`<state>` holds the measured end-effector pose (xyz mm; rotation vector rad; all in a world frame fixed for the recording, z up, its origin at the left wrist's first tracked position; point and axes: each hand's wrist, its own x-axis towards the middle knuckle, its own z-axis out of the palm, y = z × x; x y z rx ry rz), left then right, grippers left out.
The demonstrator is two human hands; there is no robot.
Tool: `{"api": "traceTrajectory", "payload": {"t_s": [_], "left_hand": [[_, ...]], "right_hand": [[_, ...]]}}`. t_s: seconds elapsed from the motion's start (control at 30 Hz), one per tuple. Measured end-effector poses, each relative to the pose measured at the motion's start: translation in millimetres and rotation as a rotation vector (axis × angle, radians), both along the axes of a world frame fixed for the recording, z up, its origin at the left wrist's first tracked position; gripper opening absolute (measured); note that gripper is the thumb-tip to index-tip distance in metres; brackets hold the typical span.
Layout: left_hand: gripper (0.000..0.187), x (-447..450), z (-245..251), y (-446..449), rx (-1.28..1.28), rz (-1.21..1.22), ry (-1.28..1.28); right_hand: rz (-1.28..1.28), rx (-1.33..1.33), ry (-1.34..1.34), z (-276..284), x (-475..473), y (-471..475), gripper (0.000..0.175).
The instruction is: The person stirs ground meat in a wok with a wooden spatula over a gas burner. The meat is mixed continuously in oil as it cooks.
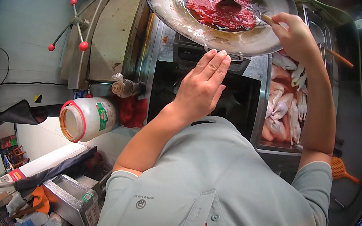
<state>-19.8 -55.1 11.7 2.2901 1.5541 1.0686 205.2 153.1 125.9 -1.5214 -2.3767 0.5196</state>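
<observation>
A large metal wok takes up the top of the view, sitting above a dark cooker. Red chopped matter, perhaps chillies, lies in oil at its middle. My right hand grips the wooden handle of a ladle, whose dark bowl is down in the red mixture. My left hand is stretched flat, palm down, thumb apart from the fingers. Its fingertips reach the wok's near loop handle; whether they touch it I cannot tell.
Plucked poultry pieces lie in reddish liquid in a metal basin at right. A strainer and an orange perforated scoop are beyond. At left are a red-rimmed plastic jar, a bottle and a red-knobbed machine.
</observation>
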Motion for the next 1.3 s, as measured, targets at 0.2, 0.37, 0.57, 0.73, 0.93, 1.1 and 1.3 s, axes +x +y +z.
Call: {"api": "traceTrajectory", "payload": {"t_s": [0.2, 0.37, 0.57, 0.73, 0.93, 1.1, 1.3], "left_hand": [[0.072, 0.3, 4.7, -0.5, 0.014, 0.022, 0.037], [0.075, -0.4, 4.5, -0.7, -0.018, -0.002, 0.007], [0.075, -1.0, 1.0, 0.2, -0.013, 0.0, 0.005], [0.074, -0.4, 4.3, 0.7, -0.013, 0.003, 0.024], [0.075, -1.6, 4.1, 0.6, -0.016, -0.005, 0.0], [0.075, -0.8, 0.0, 1.3, -0.002, -0.005, -0.005], [0.075, 1.3, 2.6, 0.5, -0.019, 0.005, 0.009]], "right_hand": [[0.064, 0.198, 0.167, -42.5, -34.3, 55.3, 0.036], [-0.032, 0.239, -0.076, -28.9, -12.8, 42.8, 0.031], [0.031, -0.005, -0.029, 4.4, 8.9, 5.0, 0.034], [0.11, 0.021, 0.188, -31.0, -26.3, 42.9, 0.034], [-0.04, 0.213, 0.013, -38.1, -22.3, 44.2, 0.028], [0.004, 0.139, -0.024, 0.6, 1.6, 0.0, 0.03], [0.082, 0.025, 0.108, -14.0, -19.8, 17.9, 0.033]]}}
